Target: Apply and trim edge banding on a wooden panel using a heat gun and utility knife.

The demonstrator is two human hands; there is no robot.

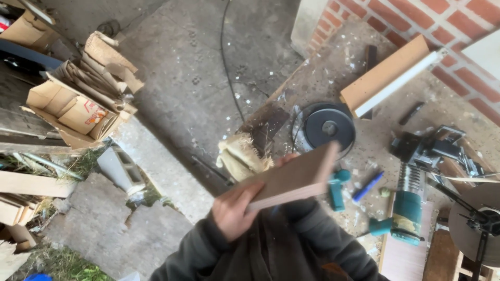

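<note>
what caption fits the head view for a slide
Left hand holds a small wooden board and a worn brush above a dusty workbench with a teal power tool.

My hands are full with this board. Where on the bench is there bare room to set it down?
Barest patch: the workbench between the black reel and the leaning board, though dusted with chips. A smaller gap lies between the reel and the router. The right end is crowded with tools.

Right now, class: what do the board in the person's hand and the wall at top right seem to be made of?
The board, gripped by the left hand, looks like wood or a wood-based panel: flat, matt brown face, paler edge. Which of the two is unclear. The wall is red brick with pale mortar joints, unpainted and rough.
</note>
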